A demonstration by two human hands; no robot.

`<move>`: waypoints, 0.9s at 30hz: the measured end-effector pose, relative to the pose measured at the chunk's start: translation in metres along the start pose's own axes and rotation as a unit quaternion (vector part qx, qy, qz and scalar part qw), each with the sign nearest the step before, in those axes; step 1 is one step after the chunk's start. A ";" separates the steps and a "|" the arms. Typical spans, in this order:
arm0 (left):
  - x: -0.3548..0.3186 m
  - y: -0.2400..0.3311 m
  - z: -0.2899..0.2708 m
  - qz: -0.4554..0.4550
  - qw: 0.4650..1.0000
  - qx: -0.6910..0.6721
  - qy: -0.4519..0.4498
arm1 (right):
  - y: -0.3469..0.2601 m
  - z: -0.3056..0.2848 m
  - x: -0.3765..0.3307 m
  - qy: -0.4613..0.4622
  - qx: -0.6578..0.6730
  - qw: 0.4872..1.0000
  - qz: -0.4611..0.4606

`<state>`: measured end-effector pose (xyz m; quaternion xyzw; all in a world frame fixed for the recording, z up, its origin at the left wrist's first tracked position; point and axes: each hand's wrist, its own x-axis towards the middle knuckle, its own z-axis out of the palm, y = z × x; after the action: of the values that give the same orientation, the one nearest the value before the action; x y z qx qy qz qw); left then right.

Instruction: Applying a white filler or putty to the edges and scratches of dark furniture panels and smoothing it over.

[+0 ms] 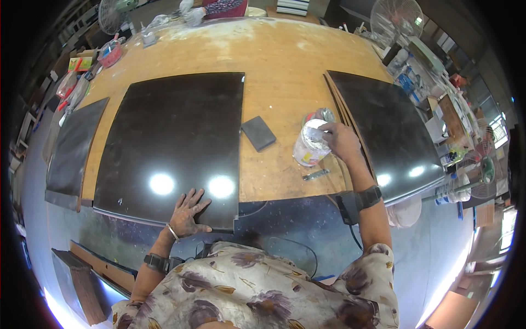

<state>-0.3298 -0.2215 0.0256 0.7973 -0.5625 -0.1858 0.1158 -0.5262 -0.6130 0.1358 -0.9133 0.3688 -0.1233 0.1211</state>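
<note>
Bench [285,71]: wooden top, pale powdery smears. Central panel [175,126]: flat, rectangular, dark brown, glossy; lies on the bench. Right of the central panel, stacked dark panels [389,126], equally glossy; left of it, a duller dark panel [76,148]. Left hand [189,214]: spread open, resting on the central panel's near edge, grasping nothing. Right of the central panel: a round whitish tub [312,149]; right hand [344,142], fingers closed on a flat grey blade [315,133] at the tub's mouth; a matt, dark rectangular block [258,134]; a thin strip [316,174].

Panel [175,137] dk brn; tub [308,150] wht; shirt [246,288] purple-floral.
</note>
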 end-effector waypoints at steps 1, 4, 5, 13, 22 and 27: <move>0.001 0.001 -0.001 -0.003 1.000 0.005 -0.001 | -0.001 0.004 -0.001 0.003 -0.017 1.000 -0.011; 0.002 0.002 -0.001 -0.004 1.000 0.007 -0.008 | 0.006 0.009 0.002 0.011 -0.052 0.999 0.005; 0.002 0.001 0.000 -0.002 1.000 0.008 -0.008 | 0.008 0.011 0.003 0.011 -0.051 0.999 0.007; 0.002 -0.001 0.002 -0.004 1.000 -0.001 -0.004 | 0.004 -0.004 0.000 0.067 -0.034 0.997 0.028; 0.003 0.001 0.000 -0.007 1.000 -0.004 -0.009 | 0.015 0.006 0.001 0.029 -0.054 0.998 0.015; 0.002 0.002 -0.001 -0.012 1.000 0.005 -0.009 | 0.008 0.002 0.001 0.093 -0.082 0.992 -0.016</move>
<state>-0.3309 -0.2242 0.0270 0.8025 -0.5553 -0.1916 0.1041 -0.5306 -0.6193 0.1317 -0.9106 0.3723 -0.1794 0.0088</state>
